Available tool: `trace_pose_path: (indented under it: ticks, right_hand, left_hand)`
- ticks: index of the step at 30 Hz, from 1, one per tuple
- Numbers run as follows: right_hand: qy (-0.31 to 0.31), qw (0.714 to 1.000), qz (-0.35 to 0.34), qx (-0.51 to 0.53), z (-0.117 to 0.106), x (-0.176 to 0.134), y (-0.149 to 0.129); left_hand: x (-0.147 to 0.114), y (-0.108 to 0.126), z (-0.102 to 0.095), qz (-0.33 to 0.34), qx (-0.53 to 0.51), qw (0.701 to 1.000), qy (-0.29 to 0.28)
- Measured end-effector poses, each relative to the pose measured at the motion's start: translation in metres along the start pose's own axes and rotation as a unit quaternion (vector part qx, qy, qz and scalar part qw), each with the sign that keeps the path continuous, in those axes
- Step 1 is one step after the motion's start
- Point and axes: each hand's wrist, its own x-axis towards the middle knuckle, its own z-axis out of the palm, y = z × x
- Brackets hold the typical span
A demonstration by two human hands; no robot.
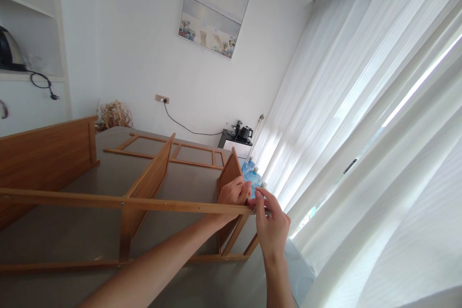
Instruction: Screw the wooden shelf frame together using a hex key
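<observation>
Wooden rail (162, 205), likely stiff: grip its edges, left of both hands. Left hand (231, 193) curled, right hand (271, 219) nearly pinched at rail's end; cannot tell what either holds.

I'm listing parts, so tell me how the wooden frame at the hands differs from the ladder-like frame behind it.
The front frame carries wide panels standing on edge; the ladder-like frame lies flat, with open gaps. The left hand and right hand are at one end of the front frame, while neither touches the ladder-like frame. Both are orange-brown wood.
</observation>
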Motion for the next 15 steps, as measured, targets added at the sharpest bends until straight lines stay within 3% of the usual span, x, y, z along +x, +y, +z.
trace_pose_path:
  ticks: [9,15]
  right_hand:
    - [-0.16,0.987,-0.002,0.02,-0.023,0.016,-0.002]
    - [-0.19,0.982,0.011,0.014,-0.028,0.021,-0.008]
  left_hand:
    - [-0.004,0.002,0.004,-0.004,-0.007,1.0,-0.008]
    - [-0.008,0.007,0.002,-0.017,-0.029,0.999,-0.026]
